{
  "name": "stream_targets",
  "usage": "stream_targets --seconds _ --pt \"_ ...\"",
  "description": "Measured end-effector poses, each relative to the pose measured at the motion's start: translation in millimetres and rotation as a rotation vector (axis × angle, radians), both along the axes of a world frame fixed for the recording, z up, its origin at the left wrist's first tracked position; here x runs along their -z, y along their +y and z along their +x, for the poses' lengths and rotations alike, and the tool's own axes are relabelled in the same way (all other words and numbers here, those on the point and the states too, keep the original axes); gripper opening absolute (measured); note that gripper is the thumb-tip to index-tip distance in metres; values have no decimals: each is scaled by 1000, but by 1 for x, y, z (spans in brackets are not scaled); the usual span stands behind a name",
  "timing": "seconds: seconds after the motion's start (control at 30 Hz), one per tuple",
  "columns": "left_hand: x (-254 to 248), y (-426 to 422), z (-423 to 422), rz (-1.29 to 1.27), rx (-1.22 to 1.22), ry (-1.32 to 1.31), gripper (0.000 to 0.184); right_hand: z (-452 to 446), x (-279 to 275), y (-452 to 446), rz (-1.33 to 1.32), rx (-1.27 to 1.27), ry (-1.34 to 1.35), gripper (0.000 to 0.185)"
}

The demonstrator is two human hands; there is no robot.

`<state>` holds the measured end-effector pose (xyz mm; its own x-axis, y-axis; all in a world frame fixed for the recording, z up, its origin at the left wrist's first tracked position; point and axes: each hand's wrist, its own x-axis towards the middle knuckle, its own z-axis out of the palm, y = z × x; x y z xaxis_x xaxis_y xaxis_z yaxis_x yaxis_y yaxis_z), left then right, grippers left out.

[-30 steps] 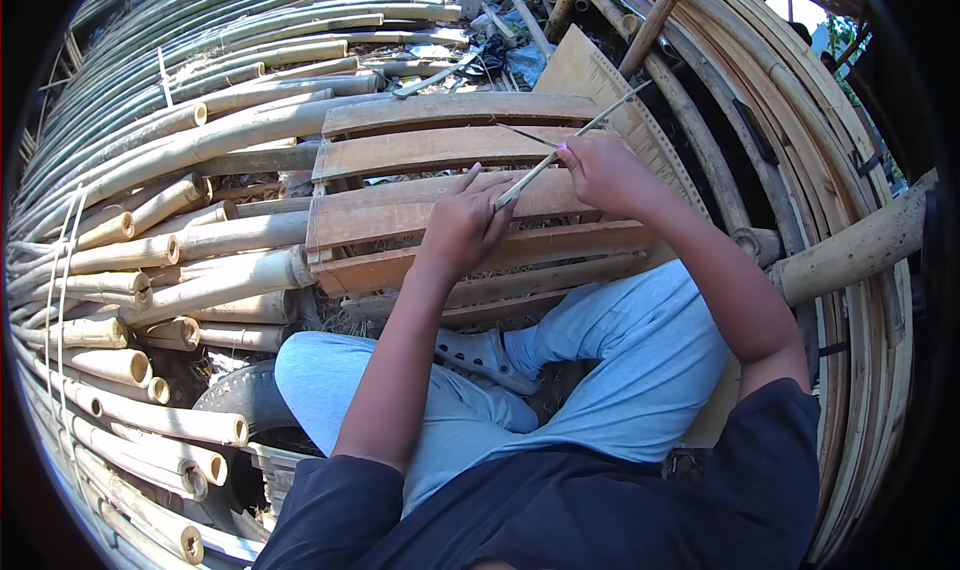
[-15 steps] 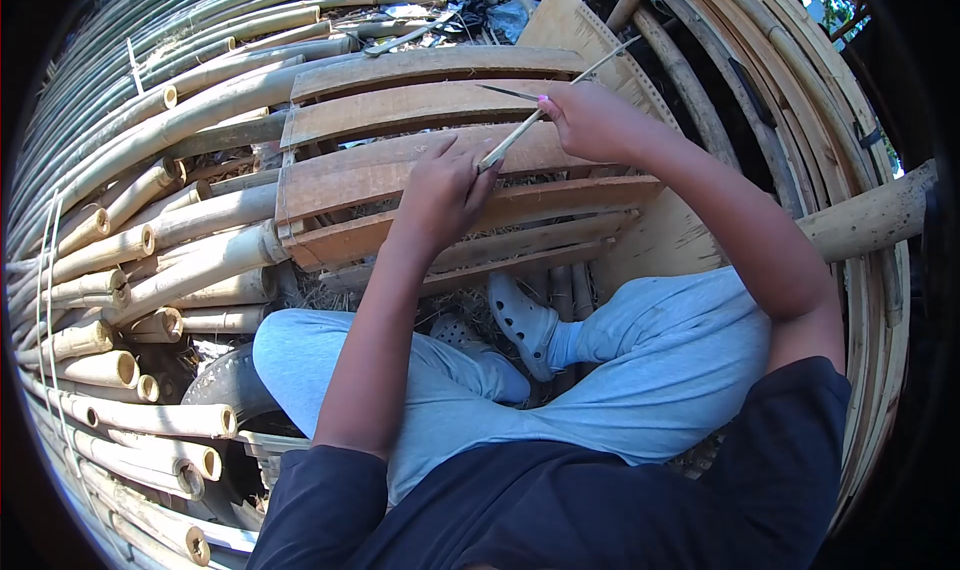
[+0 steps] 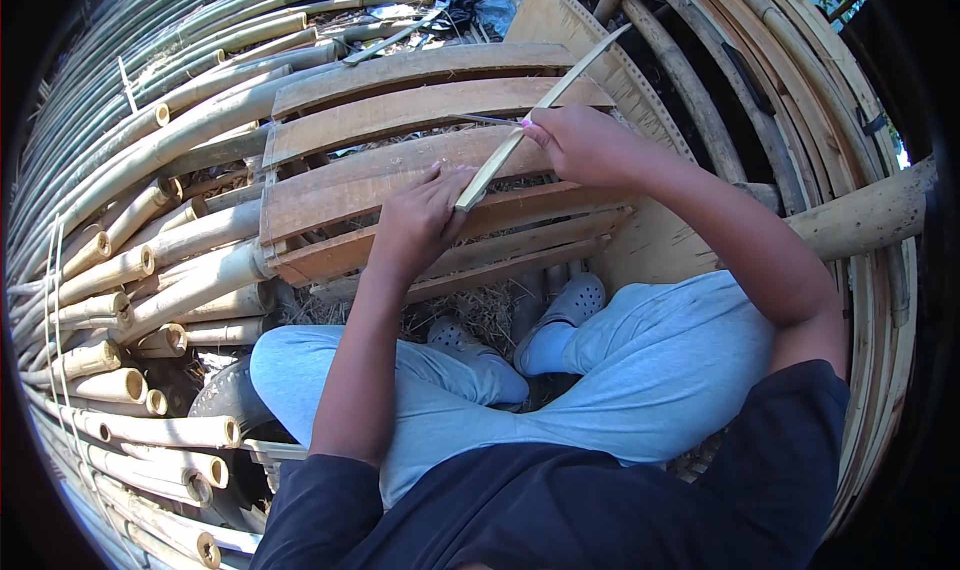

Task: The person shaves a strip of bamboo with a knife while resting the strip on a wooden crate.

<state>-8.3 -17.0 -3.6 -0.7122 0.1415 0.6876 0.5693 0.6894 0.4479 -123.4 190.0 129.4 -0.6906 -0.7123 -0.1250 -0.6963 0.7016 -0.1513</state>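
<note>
A pale bamboo strip (image 3: 492,174) slants across the slatted wooden crate, its broad light face turned up. Near the strip's lower end, my left hand (image 3: 425,218) is closed around it. My right hand (image 3: 590,145) grips a knife (image 3: 482,120) whose thin dark blade points left. Where the knife meets the strip, my right fingers hide the contact, and the handle is covered too. Something pink shows at the tip of my right thumb. Beneath both hands lies the wooden slat crate (image 3: 390,155).
Stacked bamboo poles (image 3: 170,260) fill the left side, cut ends towards me. A plywood board (image 3: 655,245) stands at the crate's right end. Long wooden strips (image 3: 800,100) curve along the right, crossed by a thick bamboo pole (image 3: 870,215). A dark tyre (image 3: 235,395) sits beside my left knee.
The bamboo strip has turned, showing its wide pale face instead of a narrow edge. Both hands have shifted slightly down and left. My right foot has moved, its shoe now angled differently.
</note>
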Motion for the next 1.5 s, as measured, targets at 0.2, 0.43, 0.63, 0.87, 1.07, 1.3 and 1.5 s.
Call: stream_targets --seconds 0.2,0.43,0.63,0.87,1.07,1.3,1.5 --pt "-13 -3 2 -31 -25 15 33 -9 -20 36 -42 53 -28 27" --pt "-62 -13 -12 -62 31 -271 15 -43 -64 51 -70 103 15 23" --pt "-61 -22 -34 2 46 -334 28 -45 -49 23 -369 -79 14 22" --pt "-52 -9 -15 153 -128 -617 29 -20 40 10 -445 -110 153 25" --pt "-29 8 -13 170 77 -325 23 -46 44 19 -283 -71 501 28" --pt "-27 7 -17 64 104 -171 26 -61 48 43 -212 15 615 27" --pt "-28 -5 -12 110 98 -178 25 -95 57 56 -326 -55 581 26"
